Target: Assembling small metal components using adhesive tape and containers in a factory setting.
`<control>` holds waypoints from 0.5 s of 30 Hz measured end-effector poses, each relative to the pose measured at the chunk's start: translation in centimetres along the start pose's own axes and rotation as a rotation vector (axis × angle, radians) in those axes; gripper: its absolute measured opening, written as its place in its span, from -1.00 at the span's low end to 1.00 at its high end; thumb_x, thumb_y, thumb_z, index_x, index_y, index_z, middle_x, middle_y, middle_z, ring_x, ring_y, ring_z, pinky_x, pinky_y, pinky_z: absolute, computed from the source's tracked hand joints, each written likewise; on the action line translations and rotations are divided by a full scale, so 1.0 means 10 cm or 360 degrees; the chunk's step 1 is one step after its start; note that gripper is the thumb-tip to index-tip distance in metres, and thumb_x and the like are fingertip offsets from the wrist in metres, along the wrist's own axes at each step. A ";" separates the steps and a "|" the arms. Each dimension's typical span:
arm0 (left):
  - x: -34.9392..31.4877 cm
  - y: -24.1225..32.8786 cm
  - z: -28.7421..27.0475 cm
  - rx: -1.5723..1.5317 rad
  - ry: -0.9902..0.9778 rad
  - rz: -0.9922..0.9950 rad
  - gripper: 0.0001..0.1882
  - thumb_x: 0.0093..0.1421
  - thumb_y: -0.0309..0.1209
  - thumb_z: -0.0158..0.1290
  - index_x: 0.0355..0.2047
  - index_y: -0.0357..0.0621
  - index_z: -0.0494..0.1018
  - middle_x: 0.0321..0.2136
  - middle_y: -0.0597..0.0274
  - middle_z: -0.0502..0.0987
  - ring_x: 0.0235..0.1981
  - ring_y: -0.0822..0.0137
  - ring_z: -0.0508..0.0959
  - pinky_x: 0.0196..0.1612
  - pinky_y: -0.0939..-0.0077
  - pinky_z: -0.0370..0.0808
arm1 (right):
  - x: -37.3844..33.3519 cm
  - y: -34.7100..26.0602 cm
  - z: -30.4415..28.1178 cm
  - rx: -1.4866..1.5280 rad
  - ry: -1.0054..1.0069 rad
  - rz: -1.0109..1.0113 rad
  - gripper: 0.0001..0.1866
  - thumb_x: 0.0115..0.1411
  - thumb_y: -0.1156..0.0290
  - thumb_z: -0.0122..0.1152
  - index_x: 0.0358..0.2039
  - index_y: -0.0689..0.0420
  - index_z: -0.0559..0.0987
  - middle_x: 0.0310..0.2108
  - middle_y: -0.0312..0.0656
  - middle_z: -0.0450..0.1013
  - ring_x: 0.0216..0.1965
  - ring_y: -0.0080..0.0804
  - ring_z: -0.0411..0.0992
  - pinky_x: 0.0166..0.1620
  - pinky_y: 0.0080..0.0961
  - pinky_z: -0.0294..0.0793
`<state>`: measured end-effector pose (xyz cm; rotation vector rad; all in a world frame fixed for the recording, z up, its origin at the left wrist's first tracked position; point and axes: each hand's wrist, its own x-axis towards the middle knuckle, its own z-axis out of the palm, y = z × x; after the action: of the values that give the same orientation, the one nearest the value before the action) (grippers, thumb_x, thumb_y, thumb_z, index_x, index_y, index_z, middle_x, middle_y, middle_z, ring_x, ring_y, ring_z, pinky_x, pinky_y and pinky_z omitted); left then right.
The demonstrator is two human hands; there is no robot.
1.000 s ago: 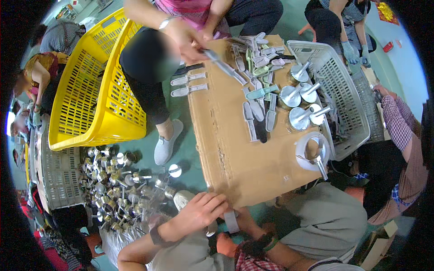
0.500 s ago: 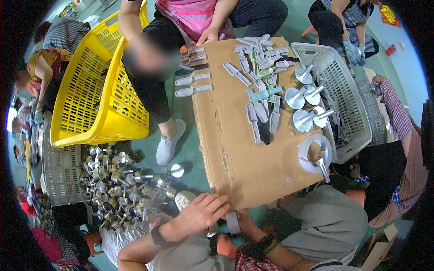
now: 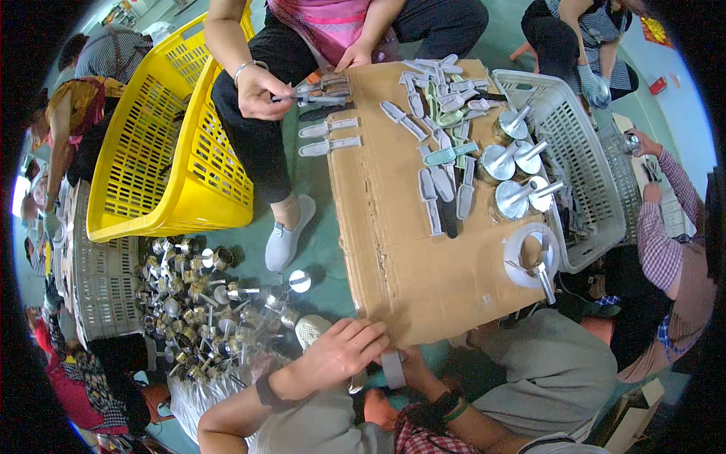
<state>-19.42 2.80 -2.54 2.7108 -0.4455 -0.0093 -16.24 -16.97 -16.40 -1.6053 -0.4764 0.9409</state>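
At the near edge of the cardboard-topped table (image 3: 423, 280), my left hand (image 3: 349, 349) is closed, its fingers bent and pressed together. Whatever lies under those fingers is hidden. Just beside it and lower, my right hand (image 3: 413, 369) is closed around a flat grey plastic piece (image 3: 392, 369), partly hidden. Grey and pale green plastic handles (image 3: 448, 154) lie in a loose pile farther up the board. To their right stand several shiny metal discs with stems (image 3: 513, 198). A roll of clear tape (image 3: 516, 256) lies nearer me, with another stemmed metal part in it.
Across the board a co-worker's hand (image 3: 262, 92) holds a grey handle over handles lined along the left edge. A yellow basket (image 3: 166, 219) stands left, and a white basket (image 3: 605, 204) right. Many metal cup-like parts (image 3: 204, 303) are heaped on the floor left.
The co-worker's hand has come up with a grey handle over the row at the board's left edge. My two hands stay nearly in place. The view has shifted slightly.
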 end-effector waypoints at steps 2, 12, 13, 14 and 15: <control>-0.01 -0.01 0.01 -0.0007 0.0002 0.0010 -0.62 -0.06 -0.40 -0.01 -0.17 -0.18 0.40 -0.12 0.14 0.38 -0.14 0.23 0.41 -0.13 0.42 0.38 | 0.00 -0.08 -0.01 0.0003 -0.0004 -0.0042 -0.85 -0.01 0.45 0.28 -0.40 0.19 0.56 -0.43 -0.26 0.49 -0.39 -0.55 0.40 -0.31 -0.53 0.40; 0.00 -0.01 0.02 -0.0026 -0.0006 -0.0002 -0.61 -0.07 -0.41 0.00 -0.16 -0.15 0.41 -0.10 0.12 0.39 -0.14 0.21 0.42 -0.13 0.38 0.40 | -0.03 -0.03 -0.05 -0.0132 -0.0113 0.0115 -0.78 0.05 0.42 0.18 -0.25 0.15 0.53 -0.29 -0.14 0.51 -0.24 -0.27 0.47 -0.14 -0.35 0.43; -0.01 -0.01 0.03 -0.0027 -0.0007 -0.0004 -0.61 -0.07 -0.41 0.00 -0.16 -0.15 0.41 -0.10 0.12 0.39 -0.14 0.21 0.42 -0.13 0.38 0.40 | -0.04 -0.04 -0.05 -0.0129 -0.0183 0.0178 -0.79 0.07 0.41 0.16 -0.25 0.15 0.53 -0.30 -0.15 0.51 -0.24 -0.27 0.47 -0.15 -0.35 0.43; -0.01 -0.02 0.03 -0.0026 -0.0008 -0.0003 -0.61 -0.07 -0.41 0.00 -0.16 -0.15 0.41 -0.10 0.13 0.38 -0.14 0.21 0.42 -0.13 0.38 0.40 | -0.03 -0.05 -0.06 -0.0129 -0.0185 0.0179 -0.79 0.07 0.41 0.16 -0.25 0.15 0.53 -0.30 -0.15 0.51 -0.24 -0.27 0.47 -0.15 -0.35 0.43; -0.01 -0.02 0.04 -0.0024 -0.0010 0.0000 -0.62 -0.07 -0.41 0.00 -0.16 -0.15 0.41 -0.10 0.13 0.38 -0.14 0.21 0.42 -0.13 0.38 0.40 | -0.02 -0.12 -0.08 -0.0212 -0.0253 0.0244 -0.78 0.05 0.44 0.17 -0.25 0.15 0.53 -0.29 -0.15 0.51 -0.23 -0.27 0.46 -0.14 -0.35 0.43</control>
<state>-19.50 2.86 -2.95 2.6965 -0.4454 -0.0210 -15.49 -17.29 -15.16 -1.7132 -0.5410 1.1791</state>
